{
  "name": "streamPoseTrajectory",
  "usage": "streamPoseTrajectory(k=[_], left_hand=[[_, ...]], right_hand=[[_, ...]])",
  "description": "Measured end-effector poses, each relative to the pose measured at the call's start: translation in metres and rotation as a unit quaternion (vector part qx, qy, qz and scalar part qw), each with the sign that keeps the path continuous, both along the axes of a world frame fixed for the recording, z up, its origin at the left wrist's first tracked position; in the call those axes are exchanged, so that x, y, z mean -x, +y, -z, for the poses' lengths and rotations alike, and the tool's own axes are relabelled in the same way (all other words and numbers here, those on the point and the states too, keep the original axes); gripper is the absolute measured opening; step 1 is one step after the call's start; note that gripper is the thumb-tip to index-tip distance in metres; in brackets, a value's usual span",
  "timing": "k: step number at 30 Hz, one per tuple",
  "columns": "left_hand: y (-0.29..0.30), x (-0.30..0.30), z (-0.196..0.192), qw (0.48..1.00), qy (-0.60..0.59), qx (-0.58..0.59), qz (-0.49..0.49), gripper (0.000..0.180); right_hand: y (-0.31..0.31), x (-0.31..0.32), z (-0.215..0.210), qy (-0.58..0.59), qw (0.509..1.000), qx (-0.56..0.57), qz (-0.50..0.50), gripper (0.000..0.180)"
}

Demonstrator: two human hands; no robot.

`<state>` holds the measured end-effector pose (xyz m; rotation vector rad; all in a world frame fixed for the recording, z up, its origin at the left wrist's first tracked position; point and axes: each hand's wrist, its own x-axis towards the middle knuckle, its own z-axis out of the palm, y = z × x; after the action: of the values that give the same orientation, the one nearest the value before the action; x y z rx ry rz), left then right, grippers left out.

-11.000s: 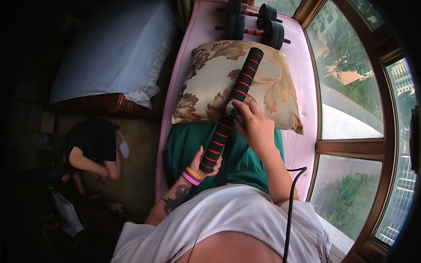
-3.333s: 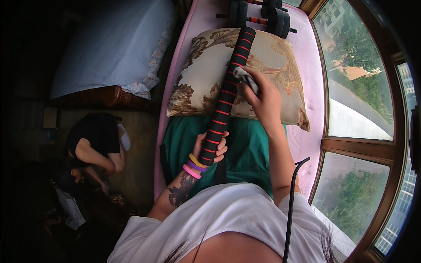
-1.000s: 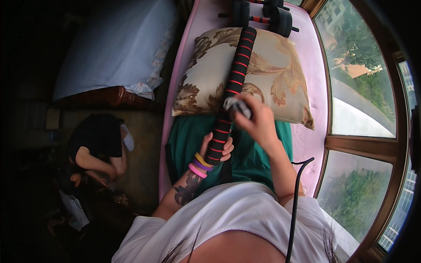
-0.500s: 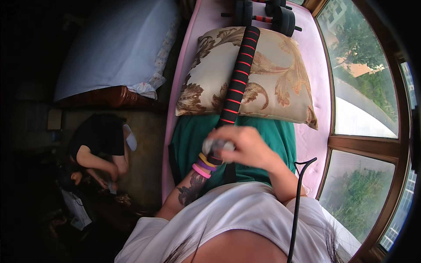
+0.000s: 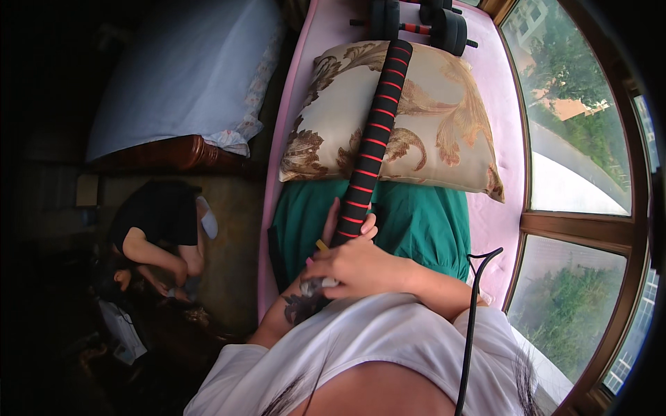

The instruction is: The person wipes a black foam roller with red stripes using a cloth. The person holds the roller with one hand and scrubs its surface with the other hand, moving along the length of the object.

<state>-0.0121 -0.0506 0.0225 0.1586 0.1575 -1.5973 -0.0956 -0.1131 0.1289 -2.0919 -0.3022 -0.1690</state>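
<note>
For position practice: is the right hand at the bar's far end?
No, the right hand is at the near end of the bar.

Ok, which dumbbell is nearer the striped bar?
The front dumbbell, just past the bar; the other dumbbell lies behind it, cut off by the picture's top edge.

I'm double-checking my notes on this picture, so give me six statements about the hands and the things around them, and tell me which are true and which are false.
1. The left hand holds the bar near its lower end. True.
2. The right hand is empty. False: the right hand holds a cloth.
3. The bar reaches over the pillow. True.
4. The dumbbells are nearer than the pillow. False: the dumbbells lie beyond the pillow, on the pink mattress.
5. The bar is plain black. False: the bar is black with red stripes.
6. The windows are on the right. True.
</note>
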Motion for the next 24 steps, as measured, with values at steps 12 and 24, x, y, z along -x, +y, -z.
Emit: streamPoseTrajectory(k=[12, 24], left_hand=[[0.007, -0.007, 0.026, 0.991, -0.029, 0.128, 0.038, 0.062], [0.017, -0.020, -0.007, 0.912, -0.401, -0.087, -0.010, 0.042]], right_hand=[[-0.047, -0.004, 0.002, -0.005, 0.925, 0.266, 0.272, 0.029], [-0.089, 0.033, 0.084, 0.114, 0.752, -0.647, 0.058, 0.033]])
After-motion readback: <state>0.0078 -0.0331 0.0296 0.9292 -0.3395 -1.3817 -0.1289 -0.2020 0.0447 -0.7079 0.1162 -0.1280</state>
